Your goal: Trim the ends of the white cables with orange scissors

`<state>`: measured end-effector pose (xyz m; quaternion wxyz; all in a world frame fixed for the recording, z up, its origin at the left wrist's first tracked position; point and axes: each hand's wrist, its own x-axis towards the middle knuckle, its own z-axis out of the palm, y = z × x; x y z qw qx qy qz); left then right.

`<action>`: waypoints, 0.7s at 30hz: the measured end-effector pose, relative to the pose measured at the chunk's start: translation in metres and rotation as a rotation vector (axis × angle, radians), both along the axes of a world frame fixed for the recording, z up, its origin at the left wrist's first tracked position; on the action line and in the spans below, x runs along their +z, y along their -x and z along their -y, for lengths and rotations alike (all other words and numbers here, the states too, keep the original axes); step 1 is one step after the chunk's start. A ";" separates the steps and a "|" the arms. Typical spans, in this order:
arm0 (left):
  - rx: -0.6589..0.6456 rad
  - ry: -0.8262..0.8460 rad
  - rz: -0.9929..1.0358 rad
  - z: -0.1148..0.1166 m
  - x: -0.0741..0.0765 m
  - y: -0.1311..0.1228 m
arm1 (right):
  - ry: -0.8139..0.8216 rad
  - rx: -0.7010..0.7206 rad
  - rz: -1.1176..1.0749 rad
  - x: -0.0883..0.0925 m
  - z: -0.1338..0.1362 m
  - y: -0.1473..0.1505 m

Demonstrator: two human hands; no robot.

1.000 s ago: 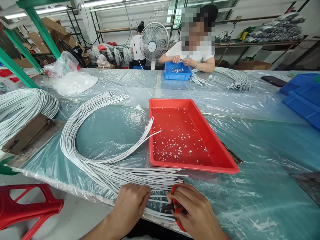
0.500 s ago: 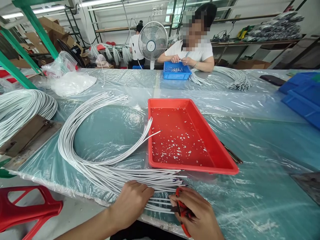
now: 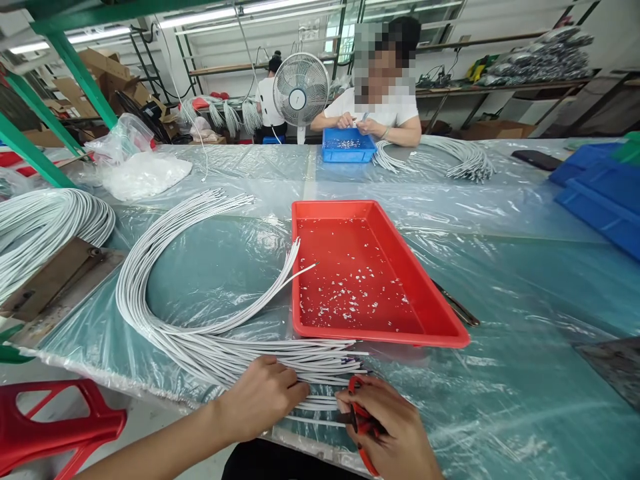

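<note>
In the head view, the left hand (image 3: 263, 398) curls closed over cables (image 3: 200, 347) by the table's (image 3: 505, 387) near edge; the right hand (image 3: 393, 420) wraps snugly round cutters (image 3: 362, 421). Slack holding could let cables roll, and the blades nick one. Creased film covers the tabletop; beyond, a fan (image 3: 301, 90) stands.

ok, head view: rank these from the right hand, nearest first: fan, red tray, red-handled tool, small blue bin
From the right hand:
1. Red-handled tool: held in it
2. Red tray: just ahead
3. Small blue bin: well ahead, slightly left
4. Fan: farthest back, to the left
</note>
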<state>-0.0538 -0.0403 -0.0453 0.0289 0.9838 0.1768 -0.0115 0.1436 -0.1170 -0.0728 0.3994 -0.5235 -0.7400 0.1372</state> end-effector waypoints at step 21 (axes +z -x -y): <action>0.382 0.310 0.626 -0.099 0.051 -0.063 | -0.082 -0.056 -0.013 -0.008 0.003 -0.006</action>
